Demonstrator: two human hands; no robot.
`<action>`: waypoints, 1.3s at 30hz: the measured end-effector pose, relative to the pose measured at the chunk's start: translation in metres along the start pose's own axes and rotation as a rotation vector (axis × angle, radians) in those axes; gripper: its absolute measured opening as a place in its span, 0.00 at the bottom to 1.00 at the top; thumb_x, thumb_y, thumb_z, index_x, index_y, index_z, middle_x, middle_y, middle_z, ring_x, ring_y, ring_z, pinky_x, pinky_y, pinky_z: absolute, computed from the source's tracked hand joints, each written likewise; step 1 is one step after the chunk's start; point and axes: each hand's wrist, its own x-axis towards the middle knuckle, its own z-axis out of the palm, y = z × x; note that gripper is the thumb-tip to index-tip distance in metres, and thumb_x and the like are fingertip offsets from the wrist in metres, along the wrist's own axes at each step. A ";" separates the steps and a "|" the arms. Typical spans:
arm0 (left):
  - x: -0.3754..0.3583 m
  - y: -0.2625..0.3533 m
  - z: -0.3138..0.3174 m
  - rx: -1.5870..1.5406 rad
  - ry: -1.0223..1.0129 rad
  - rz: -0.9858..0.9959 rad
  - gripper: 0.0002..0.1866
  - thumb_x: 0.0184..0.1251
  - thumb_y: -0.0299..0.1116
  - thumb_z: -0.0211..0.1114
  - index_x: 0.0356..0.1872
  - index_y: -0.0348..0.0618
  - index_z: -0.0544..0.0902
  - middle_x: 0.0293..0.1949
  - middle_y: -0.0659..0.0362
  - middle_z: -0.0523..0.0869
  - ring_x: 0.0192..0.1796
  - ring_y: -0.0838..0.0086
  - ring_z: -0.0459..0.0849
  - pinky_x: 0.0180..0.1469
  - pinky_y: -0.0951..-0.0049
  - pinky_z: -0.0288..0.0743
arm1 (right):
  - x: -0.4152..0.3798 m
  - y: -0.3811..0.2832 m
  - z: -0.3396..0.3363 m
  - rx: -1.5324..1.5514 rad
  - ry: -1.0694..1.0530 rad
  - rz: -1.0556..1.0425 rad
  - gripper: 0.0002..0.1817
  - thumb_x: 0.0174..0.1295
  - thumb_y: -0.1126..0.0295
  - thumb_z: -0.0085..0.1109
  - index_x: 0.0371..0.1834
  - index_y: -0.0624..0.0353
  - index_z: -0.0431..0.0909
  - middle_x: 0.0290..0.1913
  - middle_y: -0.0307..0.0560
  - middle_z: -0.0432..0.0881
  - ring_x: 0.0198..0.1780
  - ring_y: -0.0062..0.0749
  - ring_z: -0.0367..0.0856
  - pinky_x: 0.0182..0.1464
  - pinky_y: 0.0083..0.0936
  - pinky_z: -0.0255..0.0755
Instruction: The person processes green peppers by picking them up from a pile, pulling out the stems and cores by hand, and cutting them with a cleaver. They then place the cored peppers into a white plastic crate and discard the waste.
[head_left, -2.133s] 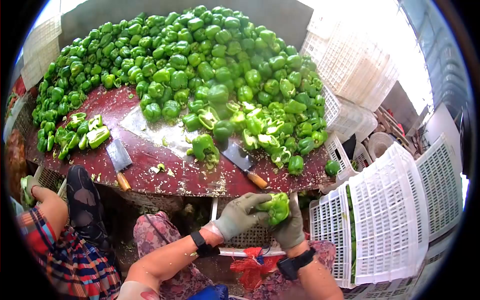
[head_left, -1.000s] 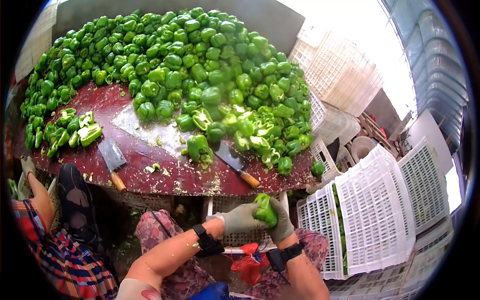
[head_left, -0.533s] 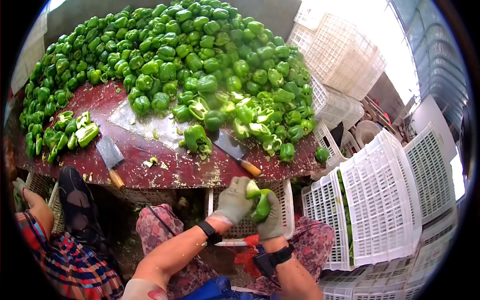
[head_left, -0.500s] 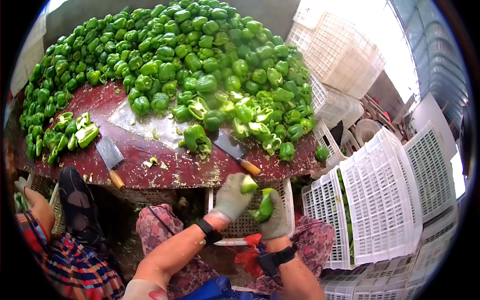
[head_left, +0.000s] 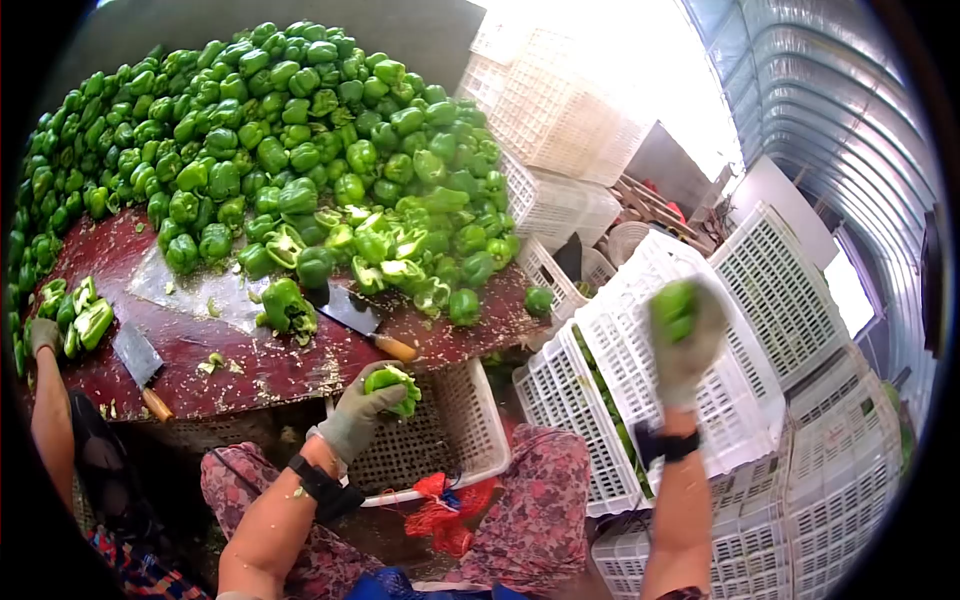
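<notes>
My left hand (head_left: 352,418), gloved, is closed on a cut green bell pepper (head_left: 402,390). It hangs over the rear left rim of a white plastic crate (head_left: 486,425) between my knees. Out to the right, my gloved right hand (head_left: 697,350) is smeared by motion but wraps round a green pepper piece (head_left: 676,305), in front of an upright white crate (head_left: 735,385). On the red table (head_left: 250,375) lies a cleaver (head_left: 396,347) with a wooden handle, beside a cut-open pepper (head_left: 288,308). Neither hand touches the cleaver.
A large heap of green peppers (head_left: 270,155) covers the table's back. A second cleaver (head_left: 137,355) lies at left, near halved peppers (head_left: 92,325) and a co-worker's gloved hand (head_left: 44,337). Stacked white crates (head_left: 570,100) stand behind; more crates (head_left: 750,500) fill the right side.
My hands have moved apart: the right swung up and far right with its pepper piece, while the left stays over the crate. The view turned right. A co-worker's hand now reaches the table.
</notes>
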 end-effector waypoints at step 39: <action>-0.028 -0.004 0.040 -0.160 -0.065 -0.077 0.23 0.69 0.50 0.66 0.56 0.46 0.77 0.45 0.66 0.84 0.44 0.85 0.82 0.45 0.83 0.77 | -0.170 -0.191 0.072 1.569 -0.736 1.398 0.18 0.74 0.53 0.52 0.51 0.56 0.80 0.30 0.28 0.78 0.21 0.08 0.67 0.20 0.10 0.63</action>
